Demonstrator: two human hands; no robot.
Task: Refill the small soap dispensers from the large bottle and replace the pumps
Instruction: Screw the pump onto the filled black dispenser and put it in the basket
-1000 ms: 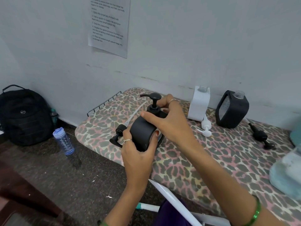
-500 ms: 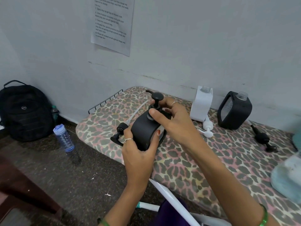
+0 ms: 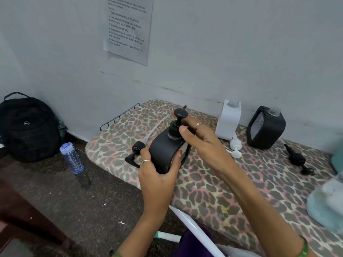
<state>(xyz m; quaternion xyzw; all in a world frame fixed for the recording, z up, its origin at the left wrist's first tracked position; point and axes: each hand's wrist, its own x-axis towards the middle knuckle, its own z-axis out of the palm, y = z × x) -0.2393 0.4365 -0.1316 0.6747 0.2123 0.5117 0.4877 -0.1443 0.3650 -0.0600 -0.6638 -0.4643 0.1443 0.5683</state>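
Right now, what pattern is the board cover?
Leopard print, pink, tan and grey-brown spots, on the board cover; head view shows it.

- I seem to be in a plain room of a home, set up as a makeshift work corner; the exact kind of room I cannot tell.
- Under my fingers (image 3: 182,129) the surface (image 3: 232,191) is an ironing board in a leopard-print cover, with a wire rest (image 3: 118,115) at its end, left of my fingers.
- Beyond my fingers a scuffed, pale painted wall (image 3: 222,52) carries a printed instruction sheet (image 3: 128,28).
- Far left of my fingers, a black backpack (image 3: 29,127) leans against that wall on a dark speckled floor (image 3: 83,201), a blue water bottle (image 3: 72,158) near it.
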